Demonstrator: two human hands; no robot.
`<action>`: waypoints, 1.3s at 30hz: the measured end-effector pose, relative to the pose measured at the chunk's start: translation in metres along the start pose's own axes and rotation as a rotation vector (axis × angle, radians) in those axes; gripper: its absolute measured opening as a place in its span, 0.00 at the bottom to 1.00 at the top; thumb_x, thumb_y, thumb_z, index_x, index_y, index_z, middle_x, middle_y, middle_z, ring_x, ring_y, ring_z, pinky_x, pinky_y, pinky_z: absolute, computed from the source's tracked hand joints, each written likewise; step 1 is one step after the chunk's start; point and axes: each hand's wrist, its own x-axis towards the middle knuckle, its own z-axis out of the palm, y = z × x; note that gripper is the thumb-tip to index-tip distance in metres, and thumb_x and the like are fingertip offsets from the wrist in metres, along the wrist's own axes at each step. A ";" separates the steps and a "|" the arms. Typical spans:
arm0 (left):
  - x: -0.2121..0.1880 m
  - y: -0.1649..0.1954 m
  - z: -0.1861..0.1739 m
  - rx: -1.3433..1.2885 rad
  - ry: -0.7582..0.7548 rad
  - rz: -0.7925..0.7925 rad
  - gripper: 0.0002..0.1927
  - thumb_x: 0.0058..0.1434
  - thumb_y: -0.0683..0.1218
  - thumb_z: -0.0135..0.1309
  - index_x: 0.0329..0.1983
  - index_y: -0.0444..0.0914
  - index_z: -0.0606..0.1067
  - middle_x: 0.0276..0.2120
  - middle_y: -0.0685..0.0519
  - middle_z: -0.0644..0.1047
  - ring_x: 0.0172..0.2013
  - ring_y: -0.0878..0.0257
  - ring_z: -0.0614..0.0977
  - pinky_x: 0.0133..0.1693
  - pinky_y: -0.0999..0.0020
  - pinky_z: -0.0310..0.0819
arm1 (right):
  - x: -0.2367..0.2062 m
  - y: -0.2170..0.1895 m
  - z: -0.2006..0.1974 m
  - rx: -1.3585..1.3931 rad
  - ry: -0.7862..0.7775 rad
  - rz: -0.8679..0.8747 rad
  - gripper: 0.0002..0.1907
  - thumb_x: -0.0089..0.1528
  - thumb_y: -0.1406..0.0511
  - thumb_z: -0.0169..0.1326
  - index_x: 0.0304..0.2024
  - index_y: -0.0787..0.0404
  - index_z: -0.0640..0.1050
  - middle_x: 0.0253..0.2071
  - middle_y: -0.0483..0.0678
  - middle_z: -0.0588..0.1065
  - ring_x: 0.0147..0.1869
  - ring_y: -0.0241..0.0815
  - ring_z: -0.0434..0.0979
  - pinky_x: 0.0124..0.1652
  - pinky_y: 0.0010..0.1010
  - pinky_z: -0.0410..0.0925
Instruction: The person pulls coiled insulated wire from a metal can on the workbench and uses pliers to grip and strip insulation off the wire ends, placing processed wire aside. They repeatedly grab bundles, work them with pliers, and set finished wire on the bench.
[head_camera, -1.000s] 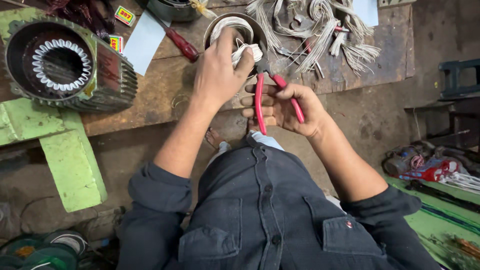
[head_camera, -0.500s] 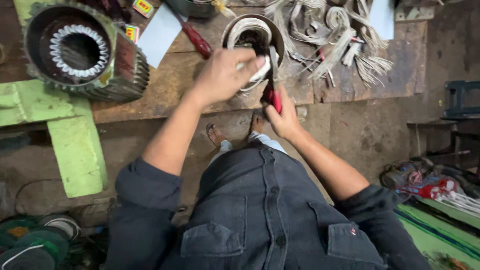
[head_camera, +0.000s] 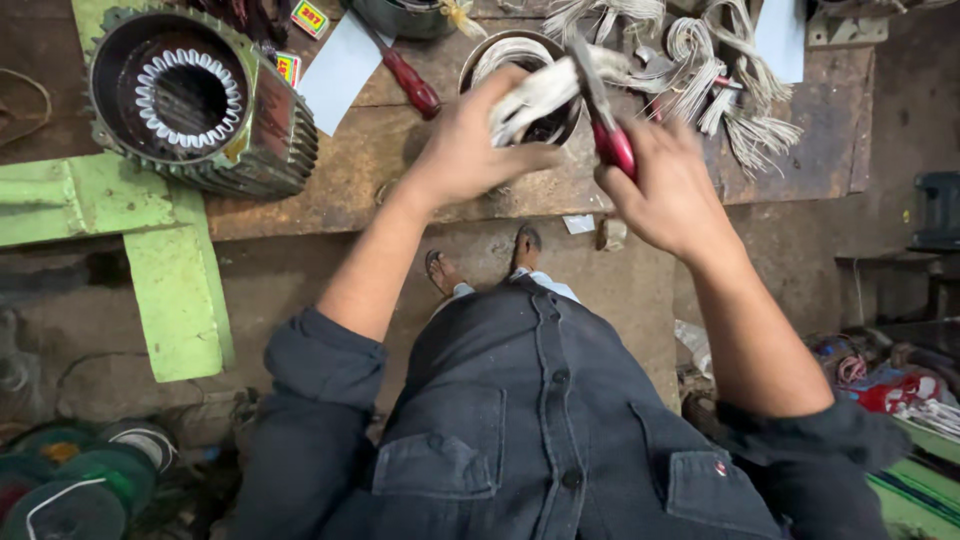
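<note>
Gripping white coil bundle (head_camera: 530, 95) w/ left hand (head_camera: 470, 150); red-yellow labelled packets (head_camera: 310, 17) top-left.

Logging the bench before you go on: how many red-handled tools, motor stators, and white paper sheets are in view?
Red-handled tools: 2, the pliers in the right hand and the screwdriver on the bench
Motor stators: 2, large, small under the left hand
White paper sheets: 2
Total: 6
</note>
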 end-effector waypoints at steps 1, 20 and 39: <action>0.007 0.005 0.000 0.180 -0.016 -0.021 0.18 0.63 0.48 0.64 0.50 0.35 0.73 0.41 0.47 0.79 0.42 0.48 0.83 0.45 0.58 0.77 | -0.005 0.001 -0.002 0.167 -0.151 0.290 0.25 0.63 0.61 0.58 0.59 0.67 0.73 0.47 0.62 0.78 0.53 0.64 0.77 0.56 0.50 0.68; 0.098 -0.015 0.048 0.864 -0.200 -0.470 0.21 0.60 0.53 0.58 0.51 0.36 0.73 0.41 0.38 0.81 0.44 0.39 0.82 0.46 0.44 0.76 | 0.002 -0.046 0.044 -0.253 -0.112 0.203 0.31 0.70 0.57 0.58 0.68 0.72 0.69 0.56 0.65 0.70 0.55 0.63 0.69 0.49 0.51 0.65; 0.040 0.034 0.065 0.878 0.075 -0.057 0.14 0.72 0.51 0.53 0.46 0.35 0.71 0.24 0.43 0.77 0.33 0.44 0.78 0.41 0.48 0.70 | -0.011 0.027 0.109 -0.040 0.307 0.139 0.32 0.51 0.53 0.70 0.50 0.64 0.75 0.38 0.54 0.71 0.35 0.55 0.76 0.32 0.43 0.69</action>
